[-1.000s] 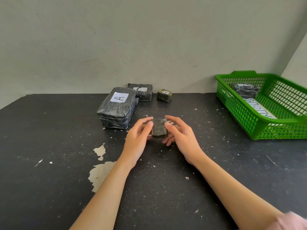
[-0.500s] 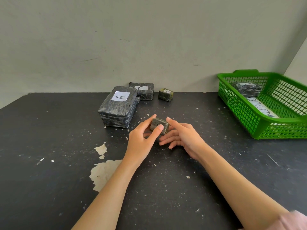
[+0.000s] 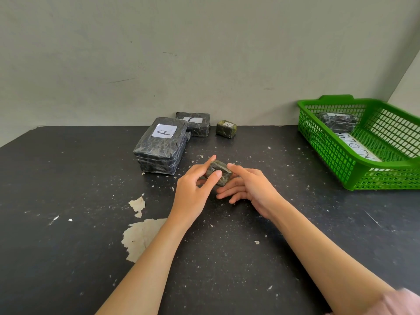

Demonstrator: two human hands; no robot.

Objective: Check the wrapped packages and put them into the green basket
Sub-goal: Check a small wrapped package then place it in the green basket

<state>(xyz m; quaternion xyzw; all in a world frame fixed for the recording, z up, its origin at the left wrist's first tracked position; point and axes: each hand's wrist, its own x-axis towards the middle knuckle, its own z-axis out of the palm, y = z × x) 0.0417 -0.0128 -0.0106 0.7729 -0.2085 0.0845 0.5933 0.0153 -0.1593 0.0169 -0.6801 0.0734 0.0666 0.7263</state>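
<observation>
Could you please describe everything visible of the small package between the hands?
The small wrapped package is a dark greenish-grey block in crinkled, shiny film; no label shows. It is tilted, one corner raised, over the black table, nearer than the large package marked A. The left hand pinches it, forefinger at its far edge, thumb on its near face. The right hand touches its right side with straight fingers. Whether it rests on the table is unclear.
</observation>
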